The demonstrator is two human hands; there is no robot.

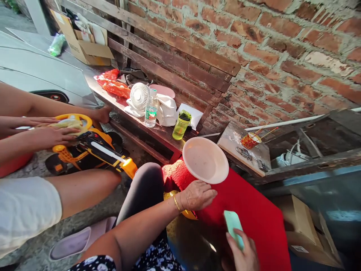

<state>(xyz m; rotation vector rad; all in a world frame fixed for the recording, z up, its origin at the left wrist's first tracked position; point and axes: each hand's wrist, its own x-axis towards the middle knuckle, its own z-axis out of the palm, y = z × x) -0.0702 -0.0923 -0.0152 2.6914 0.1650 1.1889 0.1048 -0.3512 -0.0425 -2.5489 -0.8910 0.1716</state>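
My left hand [197, 195], with a gold bracelet at the wrist, is curled just below the near rim of a pale pinkish-white basin [207, 158]. Its fingers are bent inward, and whatever they may grip is hidden. The basin shows nothing inside but small specks. In my right hand [244, 252], at the lower right, is a flat mint-green object [234, 226] with rounded corners; its exact kind is unclear. A smooth red surface [254, 210] lies under both hands, with a fuzzy red cloth [176, 173] left of the basin. A dark, shiny rounded thing [191, 241] shows under my left forearm.
A wooden bench [163, 139] holds a small fan [140, 96], a water bottle [151, 109] and a yellow-green bottle [181, 126]. At left, another person's hands [53, 135] rest near a yellow-and-black toy vehicle [93, 143]. Cardboard box [307, 229] stands at right.
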